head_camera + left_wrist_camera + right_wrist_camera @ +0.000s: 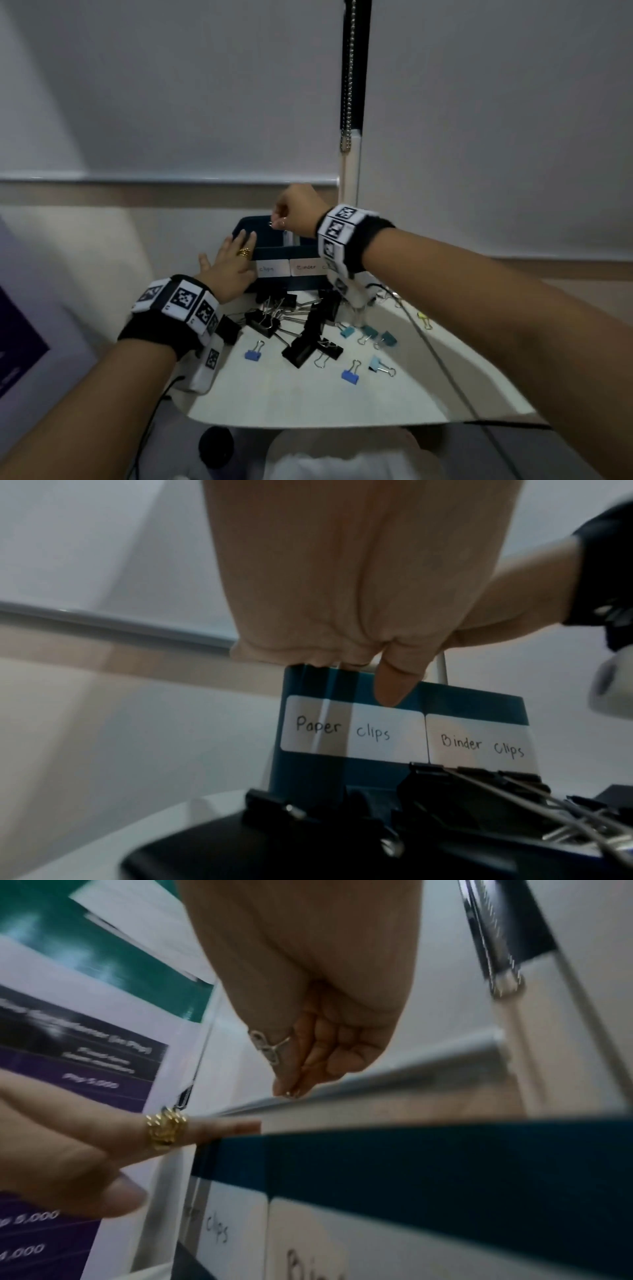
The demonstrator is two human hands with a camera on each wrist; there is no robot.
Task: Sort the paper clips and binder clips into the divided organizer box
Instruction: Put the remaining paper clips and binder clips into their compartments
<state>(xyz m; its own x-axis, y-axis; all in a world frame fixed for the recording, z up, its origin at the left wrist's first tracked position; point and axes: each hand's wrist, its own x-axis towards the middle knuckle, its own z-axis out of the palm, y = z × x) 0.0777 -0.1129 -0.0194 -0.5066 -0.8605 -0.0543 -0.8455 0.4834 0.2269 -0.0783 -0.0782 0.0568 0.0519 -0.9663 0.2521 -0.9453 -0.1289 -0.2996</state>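
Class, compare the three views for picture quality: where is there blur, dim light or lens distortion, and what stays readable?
Head view: dim, wide-angle bending of the white table edge. Left wrist view: handwritten white labels on the teal organizer box sharp, near black binder clips soft. Right wrist view: motion-smeared; right hand pinching a silver paper clip.

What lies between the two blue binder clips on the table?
In the head view, a black binder clip with its wire handles lies between the left blue clip and the right blue clip.

box (274, 255) top: open above | front: black binder clips (301, 329) crowd table (308, 394) | near edge: bare
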